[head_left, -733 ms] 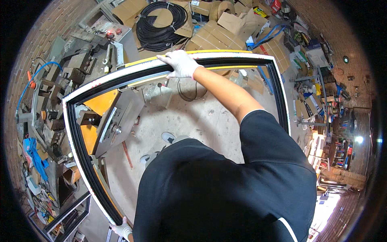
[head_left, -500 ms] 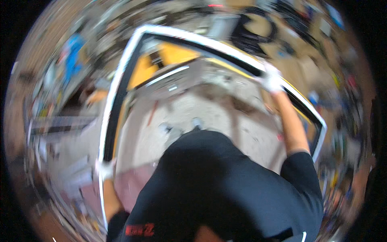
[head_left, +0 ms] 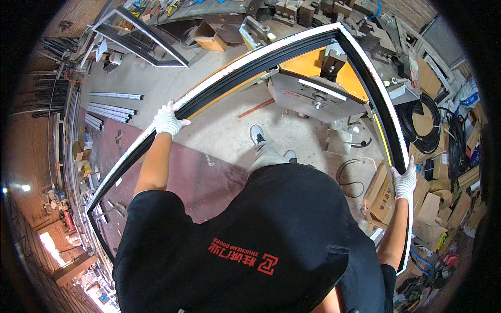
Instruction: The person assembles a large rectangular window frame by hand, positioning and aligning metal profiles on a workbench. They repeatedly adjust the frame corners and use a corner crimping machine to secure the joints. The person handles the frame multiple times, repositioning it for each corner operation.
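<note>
Both my hands wear pale knitted gloves and hold a large four-sided frame [head_left: 385,109], white on the outside with a black inner channel. It surrounds my body, its far corner over a grey and yellow machine [head_left: 313,99]. My left hand [head_left: 169,121] is closed around the far-left rail. Gripping the right-hand rail, my right hand [head_left: 405,180] is lower and nearer to me. My torso and arms hide part of the frame's near side.
A dark red sheet [head_left: 203,180] lies on the floor at left, with white bars [head_left: 110,111] beyond. Another frame [head_left: 141,39] stands far left. Coiled black cable [head_left: 420,128] and cartons [head_left: 383,201] crowd the right. Metal blocks [head_left: 292,13] line the far bench.
The view has swung round and sharpened. The frame has turned clockwise in view. My left hand appears farther up, my right hand lower and farther right; both keep hold of it.
</note>
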{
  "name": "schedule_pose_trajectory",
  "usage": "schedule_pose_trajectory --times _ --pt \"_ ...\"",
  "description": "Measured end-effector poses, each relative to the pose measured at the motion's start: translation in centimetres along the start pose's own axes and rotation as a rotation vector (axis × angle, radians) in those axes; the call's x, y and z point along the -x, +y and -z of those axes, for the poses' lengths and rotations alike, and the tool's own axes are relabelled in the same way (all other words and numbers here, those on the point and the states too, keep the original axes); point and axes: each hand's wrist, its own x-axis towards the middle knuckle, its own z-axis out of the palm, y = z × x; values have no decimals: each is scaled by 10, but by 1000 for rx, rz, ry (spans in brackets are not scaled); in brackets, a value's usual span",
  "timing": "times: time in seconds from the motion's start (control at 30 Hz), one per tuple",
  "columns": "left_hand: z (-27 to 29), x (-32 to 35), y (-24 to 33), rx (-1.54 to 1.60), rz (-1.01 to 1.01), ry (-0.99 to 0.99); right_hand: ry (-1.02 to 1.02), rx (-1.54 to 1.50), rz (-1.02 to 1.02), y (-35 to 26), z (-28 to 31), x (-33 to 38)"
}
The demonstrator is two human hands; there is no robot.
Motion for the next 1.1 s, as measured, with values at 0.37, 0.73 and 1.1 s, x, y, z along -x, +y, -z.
schedule_pose_trajectory --times 0.37,0.73,1.1 --pt "28 -7 32 -70 151 -158 57 -19 236 -45 17 -49" --pt "66 -97 251 187 -684 401 147 -86 581 -207 20 -178" --pt "131 -161 444 390 -698 217 -172 -172 361 -298 32 -249"
